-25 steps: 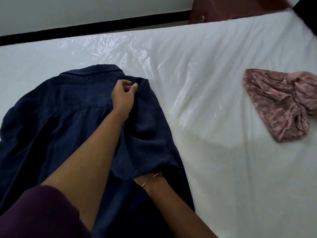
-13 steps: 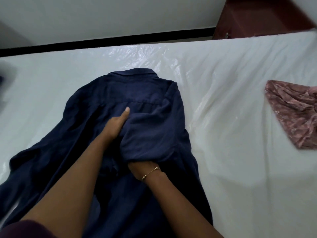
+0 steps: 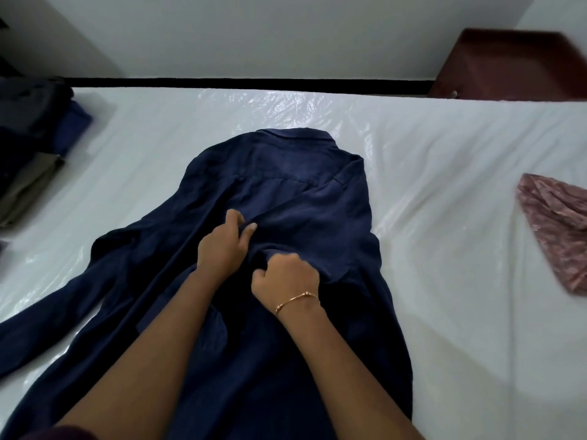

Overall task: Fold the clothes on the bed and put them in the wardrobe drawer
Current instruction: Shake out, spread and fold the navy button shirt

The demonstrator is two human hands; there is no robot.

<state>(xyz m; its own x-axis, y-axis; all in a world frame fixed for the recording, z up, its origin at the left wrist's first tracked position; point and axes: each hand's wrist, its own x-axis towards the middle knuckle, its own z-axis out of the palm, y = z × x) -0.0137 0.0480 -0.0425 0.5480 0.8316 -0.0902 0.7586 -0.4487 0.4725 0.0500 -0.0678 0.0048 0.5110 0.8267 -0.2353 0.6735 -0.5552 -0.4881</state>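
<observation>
A navy blue shirt lies back up on the white bed, collar at the far side. Its right sleeve is folded inward across the back; the left sleeve stretches out toward the lower left. My left hand rests on the middle of the shirt, thumb and fingers pinching the folded sleeve's edge. My right hand, with a thin gold bracelet at the wrist, is closed on the sleeve's cuff end just beside the left hand.
A pink patterned garment lies crumpled at the bed's right edge. A pile of dark, blue and khaki clothes sits at the left. A dark red wooden cabinet stands beyond the bed's far right corner, against the wall.
My left hand slid down from the shirt's shoulder to its middle. My right hand came out from under the folded sleeve and now grips its end. The view shifted left, showing the clothes pile.
</observation>
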